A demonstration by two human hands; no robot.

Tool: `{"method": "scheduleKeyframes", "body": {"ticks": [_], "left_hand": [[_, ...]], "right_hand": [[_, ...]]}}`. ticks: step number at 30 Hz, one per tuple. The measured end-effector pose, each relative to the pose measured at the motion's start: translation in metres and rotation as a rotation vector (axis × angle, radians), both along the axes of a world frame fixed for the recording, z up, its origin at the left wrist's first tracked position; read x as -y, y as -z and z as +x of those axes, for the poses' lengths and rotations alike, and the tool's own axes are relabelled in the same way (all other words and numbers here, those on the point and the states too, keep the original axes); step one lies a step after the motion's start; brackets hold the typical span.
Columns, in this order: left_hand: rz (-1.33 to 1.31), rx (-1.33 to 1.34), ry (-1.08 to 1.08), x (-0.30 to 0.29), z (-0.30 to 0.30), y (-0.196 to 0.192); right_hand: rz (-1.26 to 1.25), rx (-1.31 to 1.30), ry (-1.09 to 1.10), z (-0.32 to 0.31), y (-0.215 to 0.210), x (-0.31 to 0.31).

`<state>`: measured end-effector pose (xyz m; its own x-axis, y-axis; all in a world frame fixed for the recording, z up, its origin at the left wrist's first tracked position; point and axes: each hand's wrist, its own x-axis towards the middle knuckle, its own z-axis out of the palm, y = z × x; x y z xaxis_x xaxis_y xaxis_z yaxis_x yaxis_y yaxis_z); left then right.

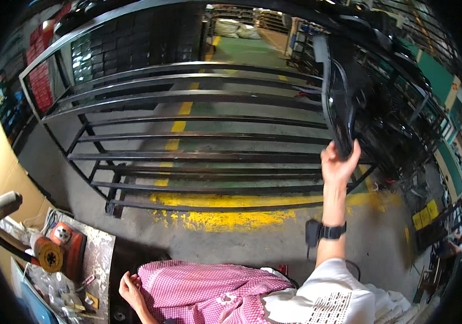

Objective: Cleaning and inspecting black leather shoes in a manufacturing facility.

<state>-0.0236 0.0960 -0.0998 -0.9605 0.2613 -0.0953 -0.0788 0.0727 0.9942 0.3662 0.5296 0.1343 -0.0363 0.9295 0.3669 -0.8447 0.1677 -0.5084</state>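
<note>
Out ahead and to the right, my right hand (339,162) grips the lower end of a black heeled shoe (340,102). The shoe hangs lengthwise above my fingers, its pale heel and sole edge facing left. It is in front of the right end of a black metal rack (198,156) with several bare bars. Behind it are dark, shiny shapes on the rack, too dim to tell apart. Low on the left, my left hand (131,291) rests beside the pink checked apron (198,283) on my lap. Its fingers are loosely curled, with nothing visible in them.
A worn bench (98,259) at the lower left bears an orange-and-black device (69,243) and clear plastic bags (52,286). Yellow lines (231,218) mark the floor under the rack. Large pale sacks (236,29) lie far back. Red crates (39,59) stand at the left.
</note>
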Motion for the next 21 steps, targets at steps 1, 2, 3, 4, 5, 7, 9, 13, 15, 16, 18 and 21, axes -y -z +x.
{"method": "scheduleKeyframes", "body": {"ticks": [1,2,3,4,5,7,9,13,15,16,18,21], "left_hand": [[-0.007,0.012,0.013,0.000,-0.001,0.001],[-0.012,0.012,0.004,0.000,-0.001,0.000],[-0.005,0.015,0.010,0.002,0.000,-0.001],[-0.005,0.014,0.020,0.001,0.002,-0.004],[-0.006,0.013,0.025,0.000,0.003,-0.009],[-0.059,0.006,-0.038,-0.002,0.008,-0.017],[-0.067,-0.026,-0.018,-0.004,0.007,-0.017],[-0.069,0.012,-0.053,-0.012,0.011,-0.019],[-0.078,0.019,-0.081,-0.011,0.014,-0.021],[-0.111,-0.007,-0.061,-0.007,0.013,-0.018],[-0.164,-0.035,-0.077,-0.002,0.014,-0.014],[-0.117,-0.027,-0.074,-0.004,0.014,-0.017]], "right_hand": [[-0.054,0.042,-0.015,-0.016,0.009,0.021],[-0.049,0.048,-0.102,-0.037,0.007,0.046],[-0.049,0.056,-0.190,-0.057,0.006,0.067],[-0.143,-0.064,-0.277,-0.069,0.023,0.069],[-0.242,-0.182,-0.364,-0.081,0.039,0.071],[-0.366,-0.079,-0.564,-0.114,0.051,0.096],[-0.406,0.014,-0.831,-0.143,0.065,0.117],[-0.543,0.215,-0.886,-0.195,0.087,0.144],[-0.588,0.339,-0.952,-0.218,0.097,0.159],[-0.621,0.383,-0.985,-0.228,0.098,0.167],[-0.639,0.451,-1.037,-0.246,0.106,0.183],[-0.671,0.501,-1.124,-0.266,0.122,0.197]]}}
